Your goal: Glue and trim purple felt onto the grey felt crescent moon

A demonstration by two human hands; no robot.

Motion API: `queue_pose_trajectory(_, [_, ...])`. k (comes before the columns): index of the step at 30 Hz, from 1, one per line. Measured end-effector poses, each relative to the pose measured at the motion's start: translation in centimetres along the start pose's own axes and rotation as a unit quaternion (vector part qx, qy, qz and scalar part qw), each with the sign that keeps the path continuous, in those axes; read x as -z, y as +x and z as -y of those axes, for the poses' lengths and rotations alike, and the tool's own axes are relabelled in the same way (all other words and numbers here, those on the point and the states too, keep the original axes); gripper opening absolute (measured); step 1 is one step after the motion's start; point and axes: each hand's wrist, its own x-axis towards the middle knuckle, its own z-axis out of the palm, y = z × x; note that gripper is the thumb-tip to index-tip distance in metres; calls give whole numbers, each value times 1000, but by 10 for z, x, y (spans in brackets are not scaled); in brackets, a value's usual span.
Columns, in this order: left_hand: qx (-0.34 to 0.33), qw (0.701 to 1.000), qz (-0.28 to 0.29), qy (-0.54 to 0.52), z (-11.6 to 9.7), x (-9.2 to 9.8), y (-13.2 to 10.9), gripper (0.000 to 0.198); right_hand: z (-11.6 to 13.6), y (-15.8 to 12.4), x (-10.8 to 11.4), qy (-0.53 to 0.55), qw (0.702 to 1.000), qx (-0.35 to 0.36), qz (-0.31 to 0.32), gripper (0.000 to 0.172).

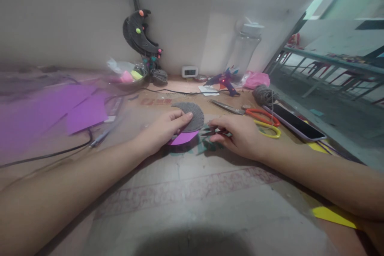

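Note:
My left hand [168, 127] is closed on a crescent [193, 118] covered in grey yarn, its thumb pressed on the top face. Purple paper [184, 139] sticks out below the crescent's lower edge. My right hand [240, 134] grips small dark-bladed snips [211, 131], with the blades pointing left at the crescent's right edge. Two blade tips show slightly apart; the handle is hidden in the fingers. Whether the blades touch the paper is unclear.
Behind the hands lie large scissors [262, 116] with orange and yellow handles, a phone [295, 122], a grey yarn ball [265, 95] and a glue gun [225, 82] with a lit red light. Purple sheets [85, 112] and a black cable [51, 156] are at left. A clear bottle [244, 52] stands behind.

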Motion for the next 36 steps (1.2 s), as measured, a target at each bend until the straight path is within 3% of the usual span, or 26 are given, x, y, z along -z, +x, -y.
queue_pose_trajectory(4, [-3, 998, -2, 59, -3, 0, -3, 38, 0, -1, -1, -20, 1000, 2, 23, 41])
queue_pose_trajectory(7, [-10, 997, -19, 78, -3, 0, -2, 42, 0, 0, -2, -36, 999, 9, -3, 44])
queue_pose_trajectory(25, [4, 999, -2, 34, 1, 1, 2, 37, -5, 2, -6, -112, 993, 20, -31, 47])
queue_pose_trajectory(36, [-3, 998, -4, 61, 2, 1, 4, 39, -6, 1, -7, -125, 989, 54, -61, 46])
